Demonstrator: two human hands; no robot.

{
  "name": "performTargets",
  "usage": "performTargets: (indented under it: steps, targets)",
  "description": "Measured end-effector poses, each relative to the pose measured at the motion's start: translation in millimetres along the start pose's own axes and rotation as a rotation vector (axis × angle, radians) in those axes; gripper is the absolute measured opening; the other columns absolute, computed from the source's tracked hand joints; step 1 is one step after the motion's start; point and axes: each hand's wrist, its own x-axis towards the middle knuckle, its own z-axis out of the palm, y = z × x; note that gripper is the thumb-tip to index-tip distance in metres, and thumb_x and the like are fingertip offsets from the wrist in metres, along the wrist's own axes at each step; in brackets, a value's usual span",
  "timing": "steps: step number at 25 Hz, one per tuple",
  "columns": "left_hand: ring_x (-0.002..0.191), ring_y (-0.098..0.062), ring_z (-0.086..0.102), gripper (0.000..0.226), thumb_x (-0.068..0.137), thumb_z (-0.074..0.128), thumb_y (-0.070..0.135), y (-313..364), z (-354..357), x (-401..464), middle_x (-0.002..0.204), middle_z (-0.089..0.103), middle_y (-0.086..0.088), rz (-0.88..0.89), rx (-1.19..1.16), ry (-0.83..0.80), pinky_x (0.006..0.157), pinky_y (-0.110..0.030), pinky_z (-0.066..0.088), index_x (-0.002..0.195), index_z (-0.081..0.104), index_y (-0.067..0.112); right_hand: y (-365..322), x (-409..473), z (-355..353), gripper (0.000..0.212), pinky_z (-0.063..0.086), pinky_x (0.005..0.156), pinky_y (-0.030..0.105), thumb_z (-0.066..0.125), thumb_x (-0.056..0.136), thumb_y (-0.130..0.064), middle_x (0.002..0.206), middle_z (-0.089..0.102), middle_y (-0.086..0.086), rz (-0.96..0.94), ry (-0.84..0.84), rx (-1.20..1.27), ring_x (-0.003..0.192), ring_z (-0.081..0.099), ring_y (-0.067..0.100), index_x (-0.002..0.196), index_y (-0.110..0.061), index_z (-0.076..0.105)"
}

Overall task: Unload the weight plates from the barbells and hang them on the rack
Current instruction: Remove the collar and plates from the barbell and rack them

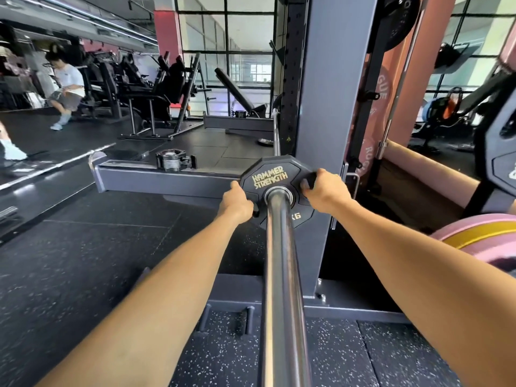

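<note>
A small black Hammer Strength weight plate (269,178) sits on the steel barbell sleeve (280,275), which runs from the bottom of the view up to the plate's centre. My left hand (237,201) grips the plate's lower left edge. My right hand (325,189) grips its right edge through a handle slot. Behind the plate rises the grey rack upright (332,107).
A barbell collar (176,160) lies on the rack's grey base beam (156,178). Pink and yellow plates (480,236) are at the right, a black plate (501,155) above them. A mirror lines the left wall; a person sits on a machine far left.
</note>
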Motion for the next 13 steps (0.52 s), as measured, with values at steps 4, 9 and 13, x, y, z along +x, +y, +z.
performTargets:
  steps: [4,9,13]
  targets:
    - [0.096,-0.036,0.061,0.038,0.096,0.055,0.011,4.0,1.9,9.8,0.114,0.059,-0.018,0.009,-0.007,0.105,0.068,-0.041,0.049,0.130,0.039,0.011,-1.2,14.4,-2.0,0.019,0.044,0.063,0.030,0.063,0.085,-0.022,0.086,0.057,0.012,0.080,-0.013,-0.078,0.076,0.057,0.032,0.081,-0.006,0.054]
    - [0.089,-0.039,0.063,0.054,0.088,0.049,0.001,6.1,-7.8,10.8,0.110,0.060,-0.016,0.083,0.073,0.088,0.074,-0.046,0.058,0.136,0.037,0.024,3.3,14.2,0.5,0.024,0.059,0.070,0.032,0.069,0.064,-0.016,0.081,0.066,0.006,0.155,-0.107,0.028,0.072,0.069,0.029,0.082,-0.015,0.053]
    - [0.092,-0.037,0.062,0.061,0.085,0.053,0.002,1.8,-15.3,-6.8,0.111,0.064,-0.015,0.146,0.132,0.097,0.077,-0.045,0.057,0.140,0.041,0.026,2.5,-3.4,-8.0,0.014,0.061,0.073,0.034,0.069,0.063,-0.016,0.068,0.070,0.006,0.147,-0.150,-0.009,0.062,0.070,0.024,0.075,-0.013,0.065]
